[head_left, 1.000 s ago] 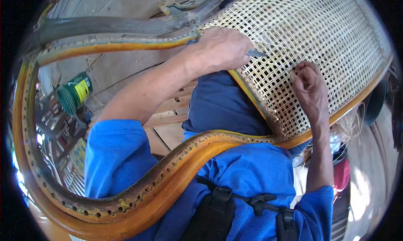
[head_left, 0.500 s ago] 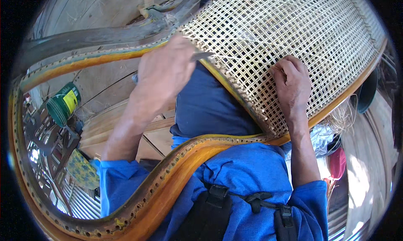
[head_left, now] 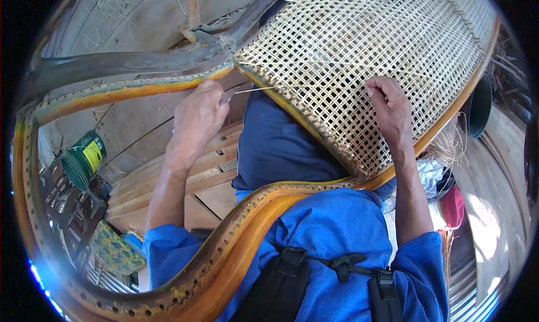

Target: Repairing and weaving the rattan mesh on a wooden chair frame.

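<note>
Cane strand [head_left: 281, 88] stretched across the woven panel's [head_left: 359, 58] lower-left edge.
Its long axis runs sideways: left hand [head_left: 197, 115] pinches the outer end off the panel; right hand [head_left: 390, 106] rests curled on the weave, nearer.

A woven cane panel [head_left: 370, 58] fills the far right, set in a curved wooden frame [head_left: 236, 238] whose rail sweeps from the near left edge up and round to the panel's near rim. The right hand [head_left: 390, 108] rests on the weave toward the panel's near right, while the left hand [head_left: 199, 117] sits just left of the panel's left edge, pinching a thin cane strand [head_left: 275, 87] that runs rightward across the weave. Below the frame, a can [head_left: 84, 158] lies at far left, and a dark pot [head_left: 482, 106] stands beyond the panel's right rim.
</note>
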`<state>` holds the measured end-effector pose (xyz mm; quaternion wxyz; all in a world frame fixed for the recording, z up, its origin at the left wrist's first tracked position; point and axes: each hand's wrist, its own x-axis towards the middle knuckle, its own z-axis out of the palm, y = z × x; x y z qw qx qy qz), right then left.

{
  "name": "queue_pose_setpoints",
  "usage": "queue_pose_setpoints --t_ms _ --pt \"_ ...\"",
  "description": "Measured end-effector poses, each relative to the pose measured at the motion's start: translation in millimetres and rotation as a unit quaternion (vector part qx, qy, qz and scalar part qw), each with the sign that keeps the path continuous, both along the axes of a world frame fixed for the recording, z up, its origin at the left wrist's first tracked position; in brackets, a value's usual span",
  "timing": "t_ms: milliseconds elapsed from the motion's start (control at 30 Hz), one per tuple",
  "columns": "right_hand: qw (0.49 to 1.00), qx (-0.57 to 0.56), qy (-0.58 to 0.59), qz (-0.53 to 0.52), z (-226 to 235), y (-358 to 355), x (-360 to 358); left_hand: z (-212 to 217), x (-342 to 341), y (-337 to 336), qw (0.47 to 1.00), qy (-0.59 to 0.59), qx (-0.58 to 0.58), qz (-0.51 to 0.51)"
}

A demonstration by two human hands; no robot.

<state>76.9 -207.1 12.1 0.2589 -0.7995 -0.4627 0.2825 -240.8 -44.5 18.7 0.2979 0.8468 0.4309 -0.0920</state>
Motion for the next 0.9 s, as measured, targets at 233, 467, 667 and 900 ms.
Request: queue_pose_setpoints --t_ms 233,467,667,900 --pt "0.994 -0.042 0.098 0.019 38.1 58.3 -53.0 64.0 16.1 17.7 0.999 -0.016 -0.038 0.01" --pt "0.982 -0.101 0.106 0.119 55.5 70.6 -67.8 70.3 66.9 29.7 0.985 -0.09 0.051 -0.136" --pt "0.981 -0.17 0.015 0.096 30.1 49.0 -57.1 21.5 102.8 37.7 0.964 0.033 0.011 -0.265" --pt "0.976 -0.204 -0.038 0.071 24.3 47.2 -72.0 12.8 128.6 45.6 0.929 0.104 -0.024 -0.354"
